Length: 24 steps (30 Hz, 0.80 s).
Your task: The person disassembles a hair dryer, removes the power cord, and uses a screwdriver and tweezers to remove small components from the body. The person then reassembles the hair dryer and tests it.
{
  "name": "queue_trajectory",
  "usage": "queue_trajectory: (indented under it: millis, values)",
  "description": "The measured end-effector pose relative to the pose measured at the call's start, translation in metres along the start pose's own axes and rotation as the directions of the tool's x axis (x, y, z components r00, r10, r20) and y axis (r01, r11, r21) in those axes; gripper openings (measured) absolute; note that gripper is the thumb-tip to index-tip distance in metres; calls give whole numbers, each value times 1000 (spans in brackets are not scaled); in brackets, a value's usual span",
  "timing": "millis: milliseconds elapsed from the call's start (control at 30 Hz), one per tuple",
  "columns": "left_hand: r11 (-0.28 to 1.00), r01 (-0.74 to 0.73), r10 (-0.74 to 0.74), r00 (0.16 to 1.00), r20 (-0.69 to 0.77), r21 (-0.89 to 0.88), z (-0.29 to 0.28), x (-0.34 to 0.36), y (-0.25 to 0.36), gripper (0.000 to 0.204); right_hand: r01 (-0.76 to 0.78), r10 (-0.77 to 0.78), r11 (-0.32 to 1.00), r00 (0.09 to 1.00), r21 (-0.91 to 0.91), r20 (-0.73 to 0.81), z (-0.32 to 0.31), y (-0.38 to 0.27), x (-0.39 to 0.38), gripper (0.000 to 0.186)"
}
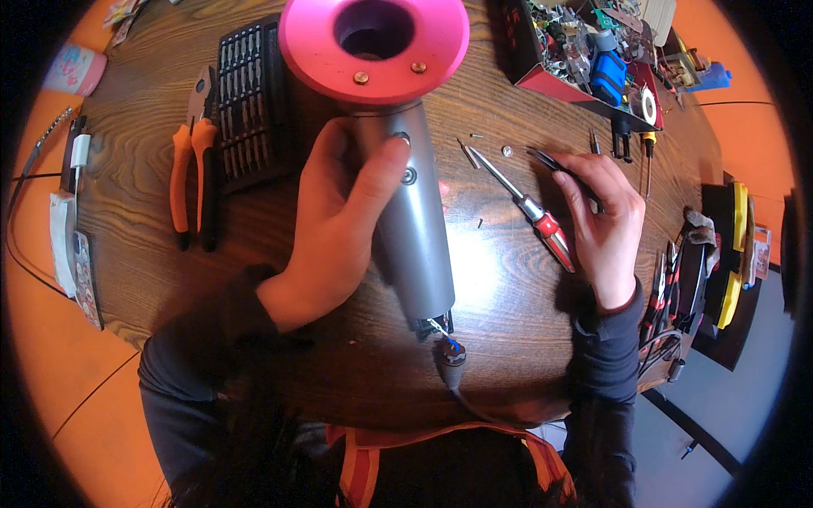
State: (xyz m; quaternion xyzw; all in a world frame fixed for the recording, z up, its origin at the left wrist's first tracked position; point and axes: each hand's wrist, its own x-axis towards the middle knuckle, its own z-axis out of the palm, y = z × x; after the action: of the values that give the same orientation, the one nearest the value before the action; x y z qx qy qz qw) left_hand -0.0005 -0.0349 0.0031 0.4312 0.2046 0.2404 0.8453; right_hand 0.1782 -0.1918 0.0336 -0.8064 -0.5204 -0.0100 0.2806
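A hair dryer with a grey handle (419, 237) and a pink ring-shaped head (296, 51) lies on the wooden table, head away from me. My left hand (334, 216) is wrapped round the upper handle, its thumb beside the buttons. At the handle's near end, wires come out and run to the grey cable sleeve (453, 364). Black tweezers (550, 162) are pinched in my right hand (608, 216), tips pointing left toward a small round part (506, 151). Left of that hand lies a red-handled screwdriver (546, 227). A tiny dark screw (480, 223) rests nearer the dryer.
Orange-handled pliers (203, 144) and a black case of screwdriver bits (275, 127) lie at the left. A red box (546, 85) full of electronic parts stands at the far right. More hand tools (660, 292) lie along the right edge. The dryer's cord (487, 413) trails off near me.
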Motion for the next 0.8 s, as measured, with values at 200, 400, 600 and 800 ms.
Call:
queue_trajectory:
  millis: [200,400,600,800]
  values:
    - [1000,0,0,1000,14,-30,-5,3,-4,49,-2,2,1000,1000,15,11,3,2,0,14]
    - [999,7,-6,1000,13,-38,-4,1,-4,49,-8,8,1000,1000,6,27,2,1,0,14]
    - [1000,-6,7,1000,20,-24,-6,2,-5,49,-11,10,1000,1000,18,29,3,1,0,14]
    - [981,-97,109,992,-66,166,-7,2,-5,38,-68,98,963,990,260,-103,-11,-15,-7,14]
